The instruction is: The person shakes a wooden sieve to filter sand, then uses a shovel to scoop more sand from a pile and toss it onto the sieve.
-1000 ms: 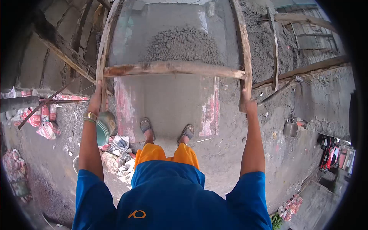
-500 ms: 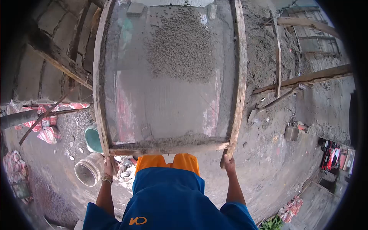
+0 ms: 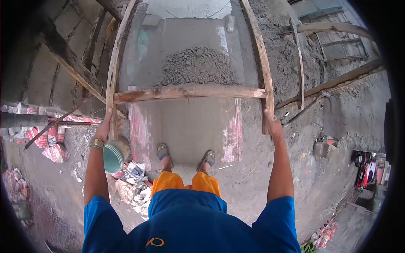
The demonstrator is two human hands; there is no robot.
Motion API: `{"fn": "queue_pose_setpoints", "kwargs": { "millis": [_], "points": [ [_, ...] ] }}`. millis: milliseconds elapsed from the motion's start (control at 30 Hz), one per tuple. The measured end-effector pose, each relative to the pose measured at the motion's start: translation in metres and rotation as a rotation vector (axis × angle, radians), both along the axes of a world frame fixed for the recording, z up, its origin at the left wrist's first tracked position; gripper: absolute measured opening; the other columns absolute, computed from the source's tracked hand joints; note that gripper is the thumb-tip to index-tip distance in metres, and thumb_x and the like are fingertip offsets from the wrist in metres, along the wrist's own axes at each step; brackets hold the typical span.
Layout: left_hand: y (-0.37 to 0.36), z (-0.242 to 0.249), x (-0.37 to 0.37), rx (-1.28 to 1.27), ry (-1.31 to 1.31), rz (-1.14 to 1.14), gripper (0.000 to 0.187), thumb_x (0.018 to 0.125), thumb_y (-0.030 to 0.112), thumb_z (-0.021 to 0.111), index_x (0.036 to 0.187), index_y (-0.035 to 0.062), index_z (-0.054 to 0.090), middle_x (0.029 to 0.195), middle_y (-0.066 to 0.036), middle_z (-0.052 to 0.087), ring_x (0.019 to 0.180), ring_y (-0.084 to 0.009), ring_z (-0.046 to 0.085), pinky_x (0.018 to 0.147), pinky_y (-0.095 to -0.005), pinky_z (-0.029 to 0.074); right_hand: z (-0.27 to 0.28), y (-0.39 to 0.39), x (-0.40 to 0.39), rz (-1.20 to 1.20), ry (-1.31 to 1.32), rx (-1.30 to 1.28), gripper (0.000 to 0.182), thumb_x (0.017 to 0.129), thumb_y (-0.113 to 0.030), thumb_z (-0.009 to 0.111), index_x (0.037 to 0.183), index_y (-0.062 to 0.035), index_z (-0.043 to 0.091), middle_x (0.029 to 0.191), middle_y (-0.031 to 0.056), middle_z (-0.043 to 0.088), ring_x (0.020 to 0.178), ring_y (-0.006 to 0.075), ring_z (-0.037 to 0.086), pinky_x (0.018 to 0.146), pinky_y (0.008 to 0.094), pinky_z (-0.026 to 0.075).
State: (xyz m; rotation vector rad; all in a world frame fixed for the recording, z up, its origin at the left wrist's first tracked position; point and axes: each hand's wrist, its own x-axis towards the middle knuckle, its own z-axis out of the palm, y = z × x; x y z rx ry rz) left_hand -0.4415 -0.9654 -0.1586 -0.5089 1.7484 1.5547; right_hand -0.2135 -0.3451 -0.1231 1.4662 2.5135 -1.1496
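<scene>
A long wooden-framed sieve [image 3: 190, 91] stretches away in front of me, its near crossbar level with my hands. Coarse grey lumps [image 3: 198, 66] sit in a heap just beyond that bar. My left hand [image 3: 104, 126] is wrapped round the end of the left side rail [image 3: 113, 80]. On the opposite side, my right hand [image 3: 273, 123] grips the end of the right side rail [image 3: 265, 67]. Both arms are stretched forward, and some of the fingers are hidden behind the wood.
My sandalled feet stand on a grey-coated board [image 3: 141, 139]. A green bucket [image 3: 114, 156] and crumpled sacks [image 3: 133, 181] lie at left. Timber beams [image 3: 69, 67] flank the left side. A long-handled tool [image 3: 306, 110] rests among wet grey material at right.
Both hands have pushed the sieve forward, away from my body, and my arms have straightened. The lumps now lie in a tighter heap close to the near crossbar. My feet have come into view.
</scene>
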Motion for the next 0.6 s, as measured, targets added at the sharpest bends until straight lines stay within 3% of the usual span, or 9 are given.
{"fn": "queue_pose_setpoints", "kwargs": {
  "millis": [67, 133, 200, 233, 333, 367, 467, 533, 600],
  "points": [
    [0.017, 0.051, -0.045, 0.071, 0.117, 0.082, 0.076, 0.080, 0.070, 0.046, 0.125, 0.0081, 0.044, 0.090, -0.010, 0.064, 0.068, -0.0173, 0.065, 0.053, -0.0264, 0.055, 0.038, 0.013, -0.033, 0.004, -0.009, 0.031, 0.094, 0.073, -0.072, 0.053, 0.108, 0.0158, 0.057, 0.100, 0.0312, 0.061, 0.101, 0.0347, 0.059, 0.086, 0.0397, 0.043],
    [0.017, 0.082, -0.058, 0.083, 0.114, 0.016, 0.073, 0.081, 0.069, 0.047, 0.122, 0.0083, 0.046, 0.087, -0.010, 0.064, 0.066, -0.0168, 0.065, 0.052, -0.0257, 0.055, 0.058, 0.016, -0.055, 0.072, -0.076, 0.014, 0.090, 0.072, -0.072, 0.056, 0.109, 0.0103, 0.060, 0.094, 0.0186, 0.063, 0.089, 0.0258, 0.058, 0.081, 0.0353, 0.044],
    [0.015, 0.090, -0.056, 0.095, 0.073, -0.036, 0.065, 0.080, 0.066, 0.051, 0.110, 0.0093, 0.050, 0.077, -0.007, 0.063, 0.059, -0.0156, 0.063, 0.045, -0.0244, 0.052, 0.035, 0.004, -0.037, 0.034, -0.055, 0.054, 0.091, 0.072, -0.071, 0.056, 0.109, 0.0116, 0.058, 0.095, 0.0195, 0.062, 0.091, 0.0271, 0.059, 0.082, 0.0354, 0.044],
    [0.009, 0.079, -0.036, 0.101, 0.041, -0.031, 0.060, 0.080, 0.066, 0.053, 0.102, 0.0100, 0.052, 0.070, -0.005, 0.062, 0.053, -0.0150, 0.061, 0.039, -0.0238, 0.048, 0.006, -0.006, -0.014, -0.010, -0.064, 0.080, 0.092, 0.072, -0.071, 0.057, 0.110, 0.0130, 0.057, 0.096, 0.0205, 0.062, 0.093, 0.0284, 0.059, 0.082, 0.0355, 0.044],
    [-0.035, -0.024, 0.042, 0.120, -0.076, 0.082, 0.056, 0.080, 0.065, 0.053, 0.093, 0.0107, 0.053, 0.066, -0.005, 0.060, 0.049, -0.0151, 0.056, 0.041, -0.0275, 0.044, -0.116, -0.022, 0.102, -0.188, 0.109, -0.196, 0.058, 0.077, -0.054, 0.066, 0.096, 0.0004, 0.056, 0.076, 0.0082, 0.061, 0.060, 0.0182, 0.061, 0.054, 0.0323, 0.051],
    [-0.041, -0.039, 0.081, 0.277, -0.280, 0.194, 0.055, 0.080, 0.065, 0.053, 0.090, 0.0110, 0.054, 0.068, -0.005, 0.058, 0.052, -0.0166, 0.056, 0.045, -0.0287, 0.045, -0.125, -0.040, 0.142, -0.212, 0.077, -0.241, 0.054, 0.080, -0.051, 0.065, 0.100, -0.0013, 0.056, 0.080, 0.0057, 0.060, 0.067, 0.0150, 0.059, 0.059, 0.0304, 0.049],
    [-0.094, -0.098, 0.205, 0.176, -0.247, 0.110, 0.060, 0.076, 0.066, 0.058, 0.093, 0.0083, 0.055, 0.071, -0.006, 0.058, 0.059, -0.0193, 0.059, 0.051, -0.0313, 0.051, -0.134, -0.098, 0.253, -0.257, 0.207, -0.471, 0.040, 0.087, -0.033, 0.059, 0.112, -0.0020, 0.054, 0.089, 0.0001, 0.057, 0.079, 0.0094, 0.052, 0.069, 0.0273, 0.045],
    [-0.120, -0.111, 0.286, 0.156, -0.218, 0.241, 0.065, 0.073, 0.063, 0.063, 0.095, 0.0015, 0.055, 0.071, -0.008, 0.059, 0.057, -0.0198, 0.060, 0.051, -0.0318, 0.053, -0.138, -0.127, 0.318, -0.243, 0.167, -0.352, 0.043, 0.084, -0.032, 0.061, 0.112, -0.0014, 0.051, 0.090, 0.0001, 0.056, 0.079, 0.0082, 0.050, 0.068, 0.0267, 0.044],
    [-0.134, -0.107, 0.334, 0.103, -0.112, 0.258, 0.068, 0.069, 0.066, 0.064, 0.096, 0.0043, 0.055, 0.070, -0.008, 0.058, 0.057, -0.0203, 0.060, 0.049, -0.0315, 0.051, -0.141, -0.146, 0.365, -0.232, 0.217, -0.292, 0.048, 0.081, -0.035, 0.064, 0.111, -0.0009, 0.051, 0.089, 0.0005, 0.056, 0.078, 0.0083, 0.050, 0.067, 0.0261, 0.044]
  ]
}}
